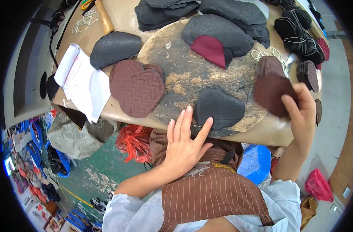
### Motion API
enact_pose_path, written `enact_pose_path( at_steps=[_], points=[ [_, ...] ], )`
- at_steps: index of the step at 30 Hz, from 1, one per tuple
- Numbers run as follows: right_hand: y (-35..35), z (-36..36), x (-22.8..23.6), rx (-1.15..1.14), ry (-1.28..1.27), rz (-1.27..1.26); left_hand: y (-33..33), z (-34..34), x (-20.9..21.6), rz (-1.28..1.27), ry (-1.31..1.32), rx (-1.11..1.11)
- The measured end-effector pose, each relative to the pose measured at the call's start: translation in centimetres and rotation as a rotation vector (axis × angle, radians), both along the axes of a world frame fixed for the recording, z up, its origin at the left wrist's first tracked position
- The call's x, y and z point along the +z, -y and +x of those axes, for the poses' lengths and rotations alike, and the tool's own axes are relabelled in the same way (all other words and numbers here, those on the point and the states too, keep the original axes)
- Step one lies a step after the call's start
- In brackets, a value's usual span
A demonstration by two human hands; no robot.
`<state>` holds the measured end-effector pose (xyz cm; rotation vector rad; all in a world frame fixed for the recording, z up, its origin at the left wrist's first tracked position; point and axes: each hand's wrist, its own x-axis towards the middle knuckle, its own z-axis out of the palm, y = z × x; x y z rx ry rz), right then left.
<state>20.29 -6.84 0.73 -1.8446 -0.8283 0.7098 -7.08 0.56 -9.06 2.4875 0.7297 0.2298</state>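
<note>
A rounded black leather-like piece (220, 106) lies near the front of the worn round board (178, 73). My left hand (184, 145) has its fingers spread, the index fingertip at the lower edge of that piece and the others just left of it. At the board's right side my right hand (303, 110) pinches a dark brown cut piece (274, 94) between thumb and fingers; it is smeared by motion. Behind it lies another brown piece (268, 65), partly covered. Brown zigzag-patterned pieces (139, 92) overlap at the board's left. A maroon piece (210, 51) rests on black ones (219, 33) at the back.
More black pieces (164, 13) are stacked at the far edge, with tied black bundles (298, 29) at far right. Papers (83, 81), a wooden handle (104, 17) and white string (85, 21) lie on the left. Below the table are a red plastic bag (134, 143) and a blue bin (255, 162).
</note>
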Motion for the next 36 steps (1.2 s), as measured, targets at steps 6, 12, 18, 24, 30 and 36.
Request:
enact_pose_path(
  at_steps=[6, 12, 18, 24, 30, 36],
  points=[
    [-3.9, -4.2, -5.6, 0.406, -0.164, -0.162, 0.2, 0.0, -0.1, 0.009, 0.031, 0.052],
    [-3.1, -4.3, -7.5, 0.309, -0.292, -0.124, 0.1, -1.7, -0.1, 0.001, 0.065, 0.050],
    [-3.7, -4.8, -7.0, 0.297, -0.276, -0.108, -0.2, -2.3, -0.6, -0.031, 0.087, 0.032],
    [-4.0, -5.1, -6.9, 0.292, -0.199, -0.143, 0.3, -1.5, -0.2, -0.008, 0.138, 0.109],
    [-3.2, -5.6, -6.8, 0.294, -0.019, -0.128, 1.0, -1.3, -3.0, 0.360, 0.044, 0.125],
    [-3.7, -5.7, -6.8, 0.231, -0.103, -0.187, 1.1, -1.1, -2.7, 0.355, 0.029, 0.125]
  ],
)
